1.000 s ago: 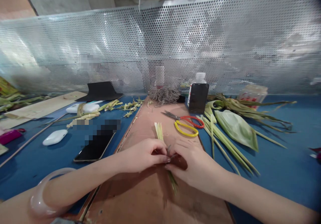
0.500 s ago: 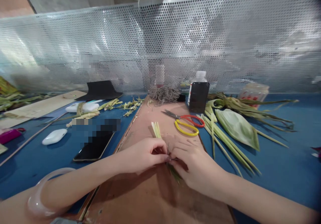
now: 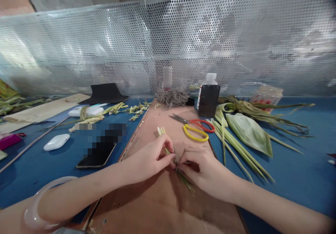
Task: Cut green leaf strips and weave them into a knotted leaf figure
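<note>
Brown board on the blue counter (image 3: 288, 178) carries a bundle of green strips (image 3: 168, 150) — long axis running from far-left to near-right — pinched at mid-length by left hand (image 3: 152, 155) and right hand (image 3: 202, 165).

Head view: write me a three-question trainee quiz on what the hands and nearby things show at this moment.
1. True or false: both hands pinch the same bundle of leaf strips, the left hand and the right hand meeting at its middle.
2. What lies just beyond the hands on the brown board? A) a hammer B) scissors C) a cup
3. Fill in: the dark phone lies on the ____ mat, to the left of the board.

Key
1. True.
2. B: the scissors, with one red and one yellow handle loop.
3. Blue: the mat also carries a white case.
</note>
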Demonstrator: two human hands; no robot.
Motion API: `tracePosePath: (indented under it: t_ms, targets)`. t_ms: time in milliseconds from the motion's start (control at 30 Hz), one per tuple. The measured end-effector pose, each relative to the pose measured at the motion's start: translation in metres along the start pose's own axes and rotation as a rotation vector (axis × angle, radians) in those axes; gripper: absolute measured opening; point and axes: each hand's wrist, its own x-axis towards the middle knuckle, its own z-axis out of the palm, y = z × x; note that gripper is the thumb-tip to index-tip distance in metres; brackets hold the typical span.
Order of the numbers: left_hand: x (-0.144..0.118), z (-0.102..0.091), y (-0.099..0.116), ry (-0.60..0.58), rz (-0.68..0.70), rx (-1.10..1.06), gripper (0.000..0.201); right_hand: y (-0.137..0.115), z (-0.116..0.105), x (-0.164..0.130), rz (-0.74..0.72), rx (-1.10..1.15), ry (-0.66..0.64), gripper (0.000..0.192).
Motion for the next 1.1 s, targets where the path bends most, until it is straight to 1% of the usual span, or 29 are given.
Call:
tracePosePath:
  t_ms: [67, 133, 200, 267, 367, 533, 700, 933, 1100]
  targets:
    - [-0.001, -0.001, 0.002, -0.014, 0.044, 0.025, 0.01, -0.001, 0.0, 0.001, 0.004, 0.037, 0.004, 0.022]
    - [-0.001, -0.004, 0.005, -0.049, 0.127, 0.142, 0.012, -0.001, 0.0, 0.002, 0.009, 0.057, 0.012, 0.022]
    - [0.0, -0.006, 0.007, -0.043, 0.214, 0.274, 0.012, -0.001, 0.0, 0.003, 0.016, 0.066, 0.018, 0.021]
    - [0.0, -0.007, 0.009, -0.023, 0.247, 0.351, 0.013, -0.001, 0.0, 0.003, 0.025, 0.069, 0.019, 0.022]
    - [0.0, -0.007, 0.009, -0.036, 0.23, 0.398, 0.016, 0.0, 0.001, 0.001, 0.065, 0.065, 0.009, 0.022]
    - [-0.001, -0.005, 0.01, -0.064, 0.229, 0.4, 0.017, 0.001, 0.001, -0.002, 0.099, 0.068, -0.005, 0.02]
    - [-0.001, 0.0, 0.009, -0.016, 0.174, 0.367, 0.012, -0.001, 0.002, -0.001, 0.111, 0.091, -0.008, 0.021]
    - [-0.001, 0.01, 0.006, 0.059, 0.195, 0.347, 0.017, 0.0, 0.003, 0.0, 0.118, 0.144, 0.012, 0.022]
    - [-0.001, 0.014, 0.005, 0.093, 0.198, 0.33, 0.02, 0.0, 0.004, -0.002, 0.147, 0.109, 0.006, 0.021]
